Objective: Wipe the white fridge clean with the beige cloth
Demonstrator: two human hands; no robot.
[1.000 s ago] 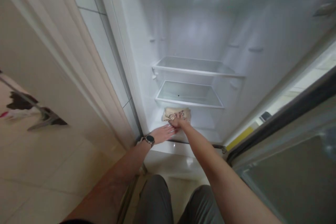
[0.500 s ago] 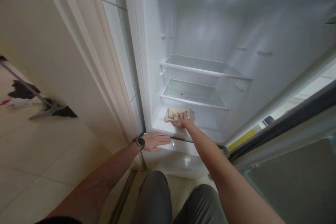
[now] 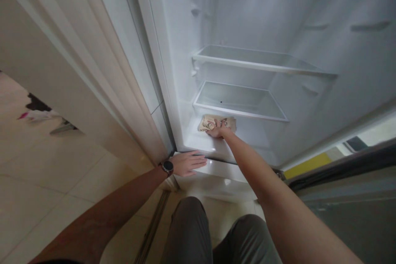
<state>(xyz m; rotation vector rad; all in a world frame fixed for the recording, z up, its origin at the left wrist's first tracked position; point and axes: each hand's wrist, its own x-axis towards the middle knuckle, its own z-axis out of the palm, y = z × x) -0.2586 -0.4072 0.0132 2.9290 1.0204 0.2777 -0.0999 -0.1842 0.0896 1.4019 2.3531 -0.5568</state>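
A folded beige cloth [image 3: 231, 122] with dark printed marks lies on the white floor of an open refrigerator [image 3: 194, 137], beneath the lowest shelf. My right hand [image 3: 217, 130] holds it down there, fingers over the cloth and pressing into its folds. The fingertips are partly hard to make out. My left hand [image 3: 188, 163] rests flat, fingers stretched out, on the top edge of the white drawer front [image 3: 216, 183] below the compartment. It holds nothing. A dark round watch [image 3: 167, 166] is on the left wrist.
Two glass shelves, an upper shelf [image 3: 262, 58] and a lower shelf [image 3: 241, 100], sit above the cloth. The open refrigerator door [image 3: 355, 198] stands on the right. A door frame [image 3: 102, 78] rises at left, close to my left arm. My knees [image 3: 190, 222] are below the drawer.
The view has moved closer and tilted down, so the ceiling lamp has left the picture. Both hands keep nearly the same places, the right on the cloth and the left on the drawer front.
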